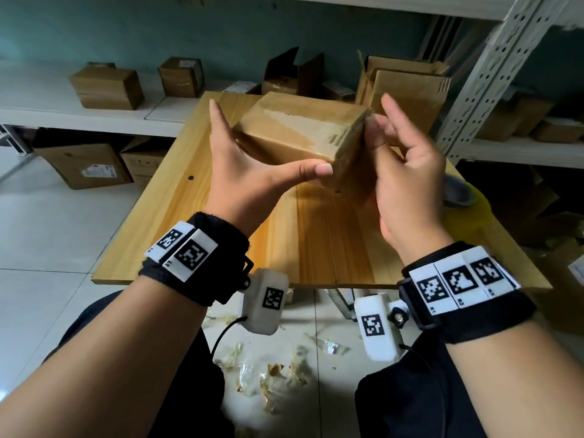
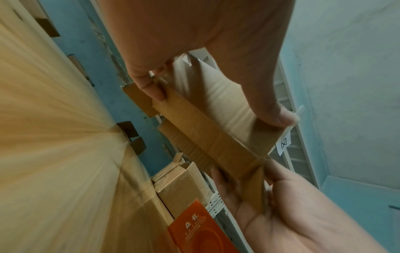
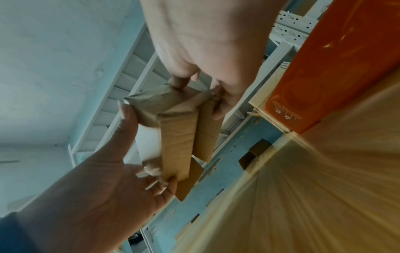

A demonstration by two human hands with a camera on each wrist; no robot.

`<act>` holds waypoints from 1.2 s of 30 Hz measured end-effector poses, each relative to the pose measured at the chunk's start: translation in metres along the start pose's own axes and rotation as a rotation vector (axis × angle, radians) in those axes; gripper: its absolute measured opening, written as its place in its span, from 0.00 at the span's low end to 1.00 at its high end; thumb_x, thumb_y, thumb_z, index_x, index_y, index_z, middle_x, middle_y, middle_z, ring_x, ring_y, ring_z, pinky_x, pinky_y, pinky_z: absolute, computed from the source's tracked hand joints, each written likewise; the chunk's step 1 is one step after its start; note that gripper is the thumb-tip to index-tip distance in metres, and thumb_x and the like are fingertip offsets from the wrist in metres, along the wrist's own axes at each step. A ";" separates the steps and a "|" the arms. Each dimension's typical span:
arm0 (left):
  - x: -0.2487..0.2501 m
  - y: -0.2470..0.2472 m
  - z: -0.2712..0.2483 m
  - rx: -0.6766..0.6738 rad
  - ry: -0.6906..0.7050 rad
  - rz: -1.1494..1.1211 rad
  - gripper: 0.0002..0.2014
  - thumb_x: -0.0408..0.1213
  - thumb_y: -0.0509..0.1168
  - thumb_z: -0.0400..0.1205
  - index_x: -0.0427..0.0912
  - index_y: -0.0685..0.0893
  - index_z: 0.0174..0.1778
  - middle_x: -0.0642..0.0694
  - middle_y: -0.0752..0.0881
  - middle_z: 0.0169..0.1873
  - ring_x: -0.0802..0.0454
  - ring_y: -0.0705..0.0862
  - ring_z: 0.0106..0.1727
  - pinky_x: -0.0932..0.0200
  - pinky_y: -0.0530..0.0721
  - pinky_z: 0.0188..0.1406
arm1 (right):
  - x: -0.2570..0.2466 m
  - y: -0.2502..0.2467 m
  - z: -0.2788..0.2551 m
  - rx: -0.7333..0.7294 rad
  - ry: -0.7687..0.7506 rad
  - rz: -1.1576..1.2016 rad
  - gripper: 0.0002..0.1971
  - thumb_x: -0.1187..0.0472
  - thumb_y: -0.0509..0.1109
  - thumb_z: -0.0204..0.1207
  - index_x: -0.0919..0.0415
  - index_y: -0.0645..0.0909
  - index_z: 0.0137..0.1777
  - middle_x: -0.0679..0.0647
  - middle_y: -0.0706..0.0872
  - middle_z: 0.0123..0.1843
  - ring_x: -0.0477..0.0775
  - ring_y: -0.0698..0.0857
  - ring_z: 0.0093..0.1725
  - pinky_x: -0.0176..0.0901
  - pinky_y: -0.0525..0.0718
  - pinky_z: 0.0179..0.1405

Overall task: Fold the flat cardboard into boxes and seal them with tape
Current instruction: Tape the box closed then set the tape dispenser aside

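A small brown cardboard box (image 1: 294,134) with clear tape along its top is held in the air above the wooden table (image 1: 221,232). My left hand (image 1: 265,140) spans it, thumb on the near corner and fingers on the far left side. My right hand (image 1: 379,131) pinches the box's right end with curled fingers. In the left wrist view the left hand (image 2: 216,102) grips the box (image 2: 207,137) across its width. The right wrist view shows the right hand (image 3: 199,94) pinching the box (image 3: 175,137) at its end flaps. A yellowish tape roll (image 1: 458,194) lies at the table's right edge.
White shelves behind the table carry several cardboard boxes (image 1: 107,86), some open (image 1: 407,86). A perforated metal upright (image 1: 493,67) rises at the right. An orange box (image 2: 199,227) stands beyond the table. Tape scraps (image 1: 268,374) litter the tiled floor by my knees.
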State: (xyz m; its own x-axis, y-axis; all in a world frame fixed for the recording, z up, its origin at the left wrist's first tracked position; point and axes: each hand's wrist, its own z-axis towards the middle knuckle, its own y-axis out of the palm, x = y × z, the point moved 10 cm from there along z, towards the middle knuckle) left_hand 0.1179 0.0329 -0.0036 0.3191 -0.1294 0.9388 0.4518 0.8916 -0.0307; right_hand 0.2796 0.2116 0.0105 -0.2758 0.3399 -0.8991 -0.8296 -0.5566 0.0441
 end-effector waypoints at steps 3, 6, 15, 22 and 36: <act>-0.008 -0.001 0.002 0.029 -0.029 -0.032 0.81 0.61 0.90 0.51 0.39 0.48 0.93 0.41 0.65 0.89 0.50 0.63 0.90 0.48 0.66 0.89 | -0.006 -0.010 0.001 0.072 -0.096 -0.057 0.17 0.56 0.71 0.89 0.52 0.86 0.76 0.44 0.90 0.71 0.41 0.85 0.75 0.53 0.85 0.76; -0.010 -0.002 0.003 0.014 -0.006 0.044 0.65 0.67 0.89 0.53 0.45 0.74 0.86 0.44 0.81 0.78 0.48 0.79 0.80 0.48 0.81 0.79 | -0.003 -0.008 0.003 0.053 -0.060 -0.082 0.17 0.56 0.68 0.91 0.52 0.86 0.77 0.43 0.90 0.72 0.41 0.85 0.74 0.53 0.86 0.75; -0.007 -0.005 0.001 0.045 0.002 0.048 0.37 0.70 0.86 0.58 0.58 0.93 0.62 0.47 0.92 0.60 0.48 0.90 0.62 0.45 0.92 0.59 | 0.016 0.013 0.001 -0.083 0.176 -0.090 0.37 0.30 0.56 0.84 0.46 0.70 0.89 0.46 0.76 0.86 0.47 0.73 0.86 0.58 0.69 0.89; 0.001 0.006 -0.008 -0.028 0.004 0.073 0.38 0.65 0.87 0.58 0.54 0.79 0.57 0.51 0.89 0.56 0.56 0.91 0.56 0.46 0.94 0.52 | 0.019 0.011 0.003 -0.131 0.230 0.119 0.37 0.35 0.60 0.79 0.47 0.72 0.87 0.51 0.83 0.80 0.50 0.80 0.80 0.63 0.74 0.85; -0.007 0.010 -0.003 -0.083 0.045 0.182 0.61 0.79 0.78 0.62 0.52 0.69 0.88 0.53 0.80 0.76 0.46 0.77 0.80 0.39 0.80 0.78 | 0.011 0.024 -0.011 -0.306 0.113 -0.391 0.55 0.20 0.41 0.65 0.47 0.62 0.91 0.53 0.75 0.86 0.53 0.77 0.76 0.40 0.70 0.75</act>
State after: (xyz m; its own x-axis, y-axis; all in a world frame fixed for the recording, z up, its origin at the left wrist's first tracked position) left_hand 0.1226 0.0410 -0.0115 0.4376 0.0094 0.8991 0.4502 0.8633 -0.2282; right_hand 0.2623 0.1938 -0.0032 0.0953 0.4923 -0.8652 -0.6757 -0.6062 -0.4194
